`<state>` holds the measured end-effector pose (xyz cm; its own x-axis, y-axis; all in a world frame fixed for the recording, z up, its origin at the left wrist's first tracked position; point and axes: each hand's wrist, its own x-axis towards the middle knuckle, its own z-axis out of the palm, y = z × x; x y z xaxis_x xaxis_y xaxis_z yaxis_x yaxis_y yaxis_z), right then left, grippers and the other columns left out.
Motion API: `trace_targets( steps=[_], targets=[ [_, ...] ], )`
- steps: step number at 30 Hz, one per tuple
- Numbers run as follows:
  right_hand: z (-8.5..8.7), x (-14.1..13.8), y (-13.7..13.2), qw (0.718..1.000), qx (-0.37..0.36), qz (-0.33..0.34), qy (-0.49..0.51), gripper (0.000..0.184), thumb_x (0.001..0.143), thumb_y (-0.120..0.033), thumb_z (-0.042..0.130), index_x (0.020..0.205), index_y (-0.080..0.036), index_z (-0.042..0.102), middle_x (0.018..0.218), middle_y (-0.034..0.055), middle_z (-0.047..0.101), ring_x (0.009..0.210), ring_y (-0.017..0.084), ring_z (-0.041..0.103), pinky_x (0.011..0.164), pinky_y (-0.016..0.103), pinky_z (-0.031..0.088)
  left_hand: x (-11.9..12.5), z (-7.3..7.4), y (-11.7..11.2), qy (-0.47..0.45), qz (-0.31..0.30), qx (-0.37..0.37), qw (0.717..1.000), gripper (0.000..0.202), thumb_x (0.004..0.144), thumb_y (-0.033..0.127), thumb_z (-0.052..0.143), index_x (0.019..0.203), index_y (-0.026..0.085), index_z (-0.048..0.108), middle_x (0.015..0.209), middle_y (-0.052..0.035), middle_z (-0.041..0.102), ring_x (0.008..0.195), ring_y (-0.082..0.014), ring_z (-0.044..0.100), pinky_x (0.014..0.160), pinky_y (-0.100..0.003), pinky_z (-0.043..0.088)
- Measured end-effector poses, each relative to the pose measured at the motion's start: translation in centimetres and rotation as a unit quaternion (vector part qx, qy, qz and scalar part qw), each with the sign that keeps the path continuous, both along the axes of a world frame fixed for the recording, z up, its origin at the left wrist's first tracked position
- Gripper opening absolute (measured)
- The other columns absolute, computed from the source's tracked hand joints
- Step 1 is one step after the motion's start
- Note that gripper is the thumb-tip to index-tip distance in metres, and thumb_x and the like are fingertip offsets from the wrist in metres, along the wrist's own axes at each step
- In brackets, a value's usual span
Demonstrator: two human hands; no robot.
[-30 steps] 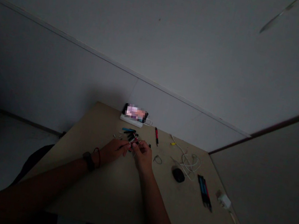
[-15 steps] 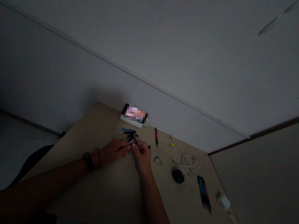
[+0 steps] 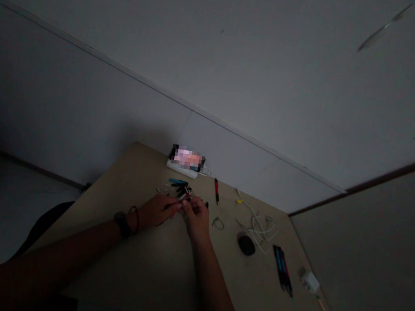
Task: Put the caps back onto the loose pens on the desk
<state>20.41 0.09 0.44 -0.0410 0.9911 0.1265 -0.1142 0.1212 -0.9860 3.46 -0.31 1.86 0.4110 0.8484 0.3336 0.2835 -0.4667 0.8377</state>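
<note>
My left hand, with a dark watch and a red cord on its wrist, is closed in a pinch at the middle of the desk. My right hand meets it, thumb and fingers pinched together. Between the fingertips is a small dark, slim piece, apparently a pen part, mostly hidden by the fingers. Just beyond the hands lies a loose pile of pen parts, black, red and pale. A blue barrel lies at its far side. Small pale bits are scattered to the left.
A phone leans on a white stand by the wall. A red and black pen lies to the right. Further right are a white cable, a black mouse, several pens and a white plug.
Both hands stay almost in place, with only a slight shift of the fingers around the small piece. The things on the desk have not moved.
</note>
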Motion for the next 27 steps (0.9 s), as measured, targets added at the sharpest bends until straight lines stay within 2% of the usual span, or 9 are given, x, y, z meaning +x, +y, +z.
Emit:
trace_targets(
  steps=[15,22,27],
  targets=[
    [0.24,-0.07,-0.12,0.999,0.021,-0.023,-0.033,0.032,0.073,-0.045,0.08,0.071,-0.02,0.06,0.067,-0.0032,0.06,0.063,0.012,0.055,0.063,0.025,0.047,-0.02,-0.33,0.15,-0.008,-0.001,0.001,1.0,0.039,0.098,0.038,0.047,0.067,0.017,0.056,0.058,0.0006,0.056,0.055,-0.0133,0.05,0.057,-0.027,0.032],
    [0.72,-0.01,-0.26,0.998,0.035,-0.032,-0.046,0.031,0.076,-0.045,0.077,0.07,-0.021,0.059,0.065,-0.0024,0.059,0.062,0.013,0.053,0.06,0.026,0.043,-0.03,0.08,-0.04,-0.011,-0.019,-0.009,1.0,0.035,0.097,0.036,0.049,0.071,0.017,0.06,0.06,0.0006,0.059,0.056,-0.0132,0.052,0.059,-0.027,0.035],
    [0.56,0.12,-0.11,0.998,0.037,-0.045,-0.039,0.034,0.075,-0.044,0.078,0.067,-0.021,0.055,0.063,-0.004,0.053,0.061,0.012,0.048,0.059,0.025,0.04,-0.02,0.0,0.14,0.001,-0.027,-0.012,1.0,0.035,0.096,0.037,0.051,0.069,0.017,0.059,0.061,0.0007,0.06,0.057,-0.0129,0.052,0.058,-0.027,0.034]
  ],
)
